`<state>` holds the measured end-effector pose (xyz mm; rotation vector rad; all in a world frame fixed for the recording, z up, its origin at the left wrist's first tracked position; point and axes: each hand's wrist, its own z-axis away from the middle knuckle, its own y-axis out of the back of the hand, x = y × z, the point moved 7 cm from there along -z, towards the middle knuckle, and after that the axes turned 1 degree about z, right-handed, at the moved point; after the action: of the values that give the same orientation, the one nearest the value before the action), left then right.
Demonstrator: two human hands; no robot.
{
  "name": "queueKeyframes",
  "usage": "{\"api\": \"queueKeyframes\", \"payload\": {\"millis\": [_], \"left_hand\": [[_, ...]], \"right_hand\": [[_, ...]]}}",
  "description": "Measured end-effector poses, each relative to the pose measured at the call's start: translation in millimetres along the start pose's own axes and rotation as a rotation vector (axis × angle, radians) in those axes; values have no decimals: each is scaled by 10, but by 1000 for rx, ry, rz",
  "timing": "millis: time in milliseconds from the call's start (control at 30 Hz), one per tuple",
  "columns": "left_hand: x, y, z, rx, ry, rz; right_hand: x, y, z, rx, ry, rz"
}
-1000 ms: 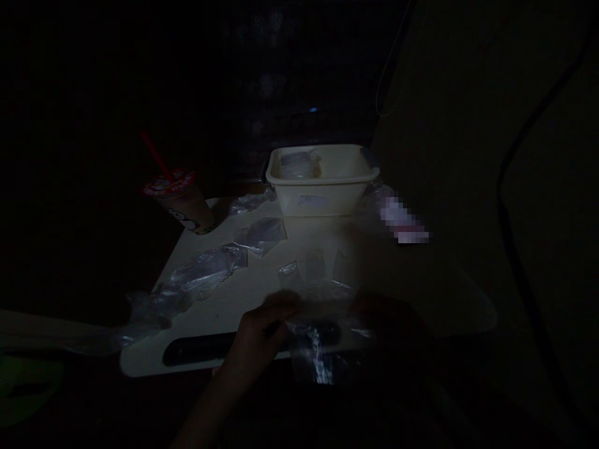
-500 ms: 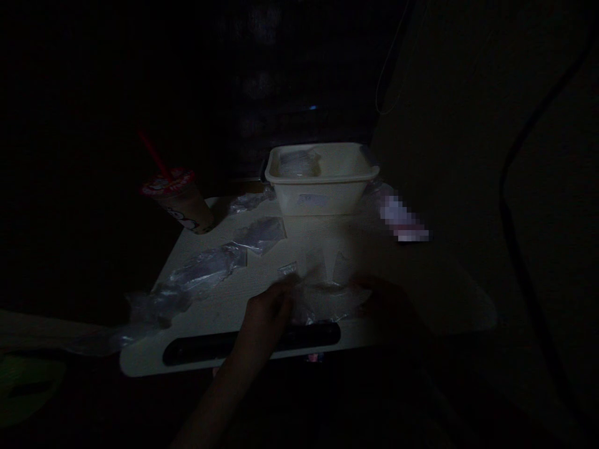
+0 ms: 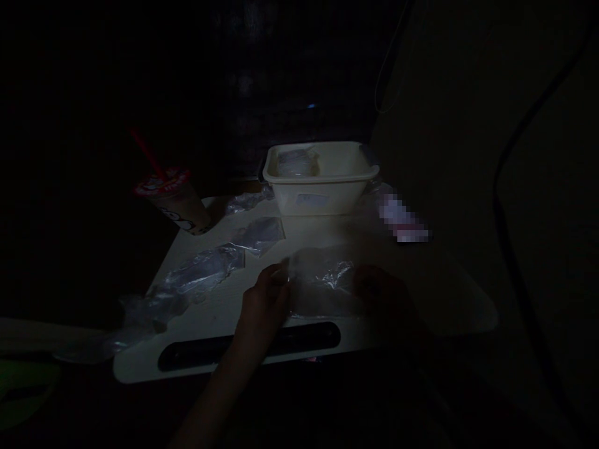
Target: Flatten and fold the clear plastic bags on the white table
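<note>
The scene is very dark. My left hand (image 3: 262,305) pinches the left edge of a clear plastic bag (image 3: 321,280) that is held just above the near part of a small white table (image 3: 219,305). My right hand (image 3: 381,293) is a dim shape at the bag's right edge, and its fingers seem closed on that edge. The bag stretches between the two hands.
A white plastic tub (image 3: 318,181) with clear bags inside stands at the table's far edge. A sealed drink cup (image 3: 175,199) with a red straw leans at the far left. More clear bags (image 3: 201,274) lie in a strip across the table's left side. A dark slot (image 3: 248,346) runs along the near edge.
Both hands have moved away from me, up over the table, and have carried the bag from the table's near edge to above its surface.
</note>
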<state>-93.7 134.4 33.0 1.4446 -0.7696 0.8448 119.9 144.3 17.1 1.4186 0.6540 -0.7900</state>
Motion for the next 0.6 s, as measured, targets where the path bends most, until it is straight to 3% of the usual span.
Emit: {"api": "queueKeyframes", "payload": {"millis": [133, 233, 300, 400, 500, 600], "left_hand": [[-39, -26, 64, -45, 104, 188], [-72, -88, 90, -83, 174, 284], [-78, -121, 89, -91, 187, 290], [-83, -167, 68, -102, 181, 269], [-85, -204, 35, -104, 147, 231], [-84, -196, 13, -85, 107, 178]], "right_hand": [[-7, 9, -12, 11, -1, -23], [-33, 50, 13, 55, 52, 97], [-121, 109, 69, 163, 174, 265], [-350, 53, 236, 283, 488, 497], [-502, -196, 395, 211, 753, 594], [-484, -401, 413, 115, 769, 653]]}}
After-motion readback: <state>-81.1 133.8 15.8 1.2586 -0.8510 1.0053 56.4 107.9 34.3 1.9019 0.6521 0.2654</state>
